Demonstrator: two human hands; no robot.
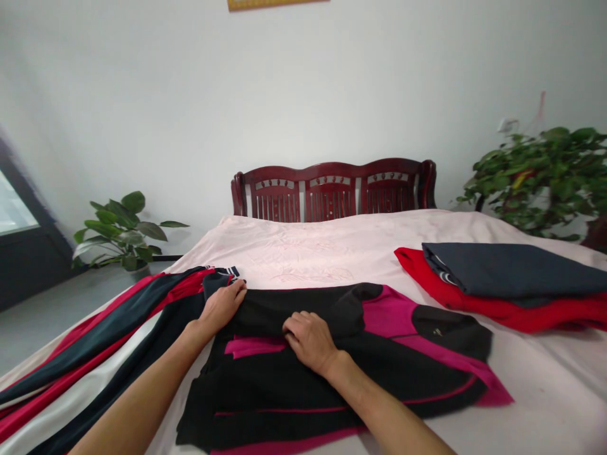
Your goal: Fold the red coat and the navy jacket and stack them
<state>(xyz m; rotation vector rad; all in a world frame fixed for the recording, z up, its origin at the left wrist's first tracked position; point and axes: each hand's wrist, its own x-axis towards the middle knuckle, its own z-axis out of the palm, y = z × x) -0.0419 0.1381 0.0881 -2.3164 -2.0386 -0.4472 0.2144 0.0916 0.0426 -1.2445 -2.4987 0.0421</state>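
Observation:
A black and magenta jacket point(284, 385) lies on the pink bed sheet point(308, 246), with one sleeve laid across its upper part. My left hand point(224, 308) is closed on the jacket's far left corner, at the end of that sleeve; its fingertips are partly hidden. Over the middle of the jacket, my right hand point(310, 341) has its fingers curled on the sleeve's near edge, beside a strip of magenta cloth. Left of the jacket, several navy, red and white garments point(128, 335) are spread lengthwise, close to my left hand.
Folded navy cloth point(516, 272) rests on folded red cloth point(497, 311) at the right of the bed. A dark wooden headboard point(332, 189) stands at the back. Potted plants point(126, 230) flank the bed, the leafy right one point(545, 174) close to its edge.

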